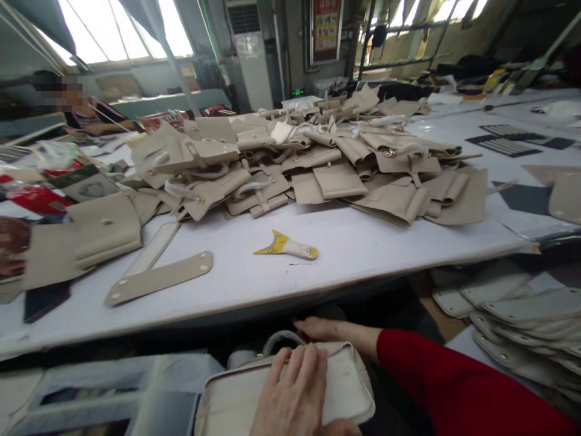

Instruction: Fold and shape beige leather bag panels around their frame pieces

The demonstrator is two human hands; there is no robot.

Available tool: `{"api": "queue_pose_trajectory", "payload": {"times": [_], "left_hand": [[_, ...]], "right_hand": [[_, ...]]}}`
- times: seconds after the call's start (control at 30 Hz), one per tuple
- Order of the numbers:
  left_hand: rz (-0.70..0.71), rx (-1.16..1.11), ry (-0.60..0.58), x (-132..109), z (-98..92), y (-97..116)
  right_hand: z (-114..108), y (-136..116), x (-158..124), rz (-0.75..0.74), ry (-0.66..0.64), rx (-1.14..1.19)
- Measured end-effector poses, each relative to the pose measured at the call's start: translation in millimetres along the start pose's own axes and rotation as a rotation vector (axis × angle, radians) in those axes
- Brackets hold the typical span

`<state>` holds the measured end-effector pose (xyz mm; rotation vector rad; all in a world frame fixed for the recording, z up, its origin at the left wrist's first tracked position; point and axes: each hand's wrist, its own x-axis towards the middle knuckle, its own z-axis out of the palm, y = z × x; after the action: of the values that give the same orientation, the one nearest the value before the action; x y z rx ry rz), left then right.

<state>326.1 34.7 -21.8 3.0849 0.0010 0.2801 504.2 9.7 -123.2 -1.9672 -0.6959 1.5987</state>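
A beige handbag point(236, 393) with a pale, rounded-rectangle panel facing up lies at the bottom centre, close to me. My left hand point(290, 393) lies across this panel, fingers side by side and their tips bent at its far edge, holding the bag. A plastic-wrapped handle point(282, 336) arches up behind the bag. Just past that handle is my right hand point(320, 329), coming from a red sleeve. Its fingers are drawn together and partly in shadow; what they hold, if anything, I cannot make out.
A white table point(254, 284) spans the view, heaped with beige bag pieces point(340, 181). On it lie a yellow-and-white forked tool point(290, 245) and a folded strap piece point(163, 275). Stacked pale panels point(535, 327) stand at right. Another person point(77, 112) sits far left.
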Motion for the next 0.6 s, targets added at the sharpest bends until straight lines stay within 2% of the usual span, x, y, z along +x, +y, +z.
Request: {"api": "queue_pose_trajectory", "payload": {"times": [0.13,0.23,0.3,0.4,0.5,0.57,0.6], "left_hand": [[-0.149,-0.125,-0.025,2.2,-4.1,10.0],[-0.23,-0.275,-0.064,2.7,-10.5,14.2],[-0.266,-0.371,-0.074,2.2,-18.1,16.6],[-0.284,-0.508,-0.072,-1.0,-35.7,14.7],[-0.362,-0.69,0.009,-12.1,-53.7,-9.4],[-0.561,-0.873,0.08,-27.4,-57.0,-41.8],[-0.726,-0.986,0.093,-37.4,-54.2,-60.7]], "right_hand": [[-8.1,-49.8,-17.5,-0.118,-0.046,-0.014],[1.6,-76.3,-39.4,-0.238,-0.074,-0.039],[11.4,-82.6,-50.5,-0.272,-0.058,-0.076],[21.9,-79.1,-56.4,-0.272,0.005,-0.142],[26.3,-73.1,-54.5,-0.32,0.054,-0.215],[28.7,-72.3,-53.4,-0.365,0.065,-0.274],[30.1,-72.8,-53.3,-0.381,0.069,-0.306]]}}
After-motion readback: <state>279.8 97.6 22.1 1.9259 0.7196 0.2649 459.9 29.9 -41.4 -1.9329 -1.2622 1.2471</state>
